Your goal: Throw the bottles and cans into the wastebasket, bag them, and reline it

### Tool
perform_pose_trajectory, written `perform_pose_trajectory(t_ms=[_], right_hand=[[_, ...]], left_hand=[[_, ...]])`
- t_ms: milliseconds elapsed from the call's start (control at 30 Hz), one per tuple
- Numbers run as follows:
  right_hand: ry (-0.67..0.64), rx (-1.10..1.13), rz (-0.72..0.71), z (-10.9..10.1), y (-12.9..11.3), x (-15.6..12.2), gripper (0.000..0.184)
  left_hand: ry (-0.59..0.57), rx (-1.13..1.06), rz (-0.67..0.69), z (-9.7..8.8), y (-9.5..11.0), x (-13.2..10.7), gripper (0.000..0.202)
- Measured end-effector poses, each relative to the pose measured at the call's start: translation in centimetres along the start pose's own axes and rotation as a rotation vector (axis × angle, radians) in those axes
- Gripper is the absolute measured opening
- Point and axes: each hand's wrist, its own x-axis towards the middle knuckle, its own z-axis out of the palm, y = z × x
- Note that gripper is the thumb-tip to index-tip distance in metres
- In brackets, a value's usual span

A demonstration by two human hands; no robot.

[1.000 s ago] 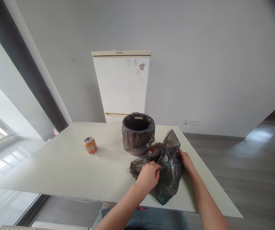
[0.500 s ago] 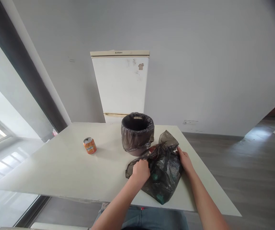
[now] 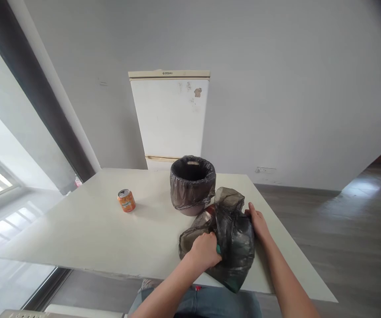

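A dark, half-transparent plastic bag [image 3: 233, 238] with things inside lies on the white table [image 3: 87, 229], near its front right edge. My left hand [image 3: 205, 251] is closed on the bag's left side, gripping the plastic. My right hand [image 3: 257, 221] rests against the bag's right side with fingers curled on it. A bit of red and a bit of green show through the plastic. Just behind the bag stands a small round bin [image 3: 192, 183] lined with a dark bag, its mouth open.
An orange drink can [image 3: 126, 200] stands upright on the table to the left of the bin. A white fridge [image 3: 169, 117] stands against the grey wall behind the table. A window is at the left, wooden floor at the right.
My left hand has shifted lower and to the right along the bag, bunching the plastic. The bag's top flap has sunk and the bag looks more gathered. My right hand has barely moved.
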Motion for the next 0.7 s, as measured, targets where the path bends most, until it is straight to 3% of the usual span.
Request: perform_pose_trajectory(t_ms=[133,367,567,700], right_hand=[[-0.048,-0.003,-0.002,0.1,0.5,0.4,0.075],[-0.012,-0.008,0.025,-0.1,0.7,0.7,0.079],[-0.033,-0.034,-0.024,0.2,0.8,0.6,0.075],[-0.028,-0.048,-0.065,0.2,0.9,0.6,0.072]], left_hand=[[0.051,-0.013,-0.028,0.4,-0.2,-0.3,0.036],[0.286,-0.079,-0.028,0.2,0.2,-0.9,0.029],[0.744,-0.272,0.134,-1.7,-0.8,-4.6,0.023],[1.140,-0.320,0.210,-4.3,-2.2,-7.9,0.015]])
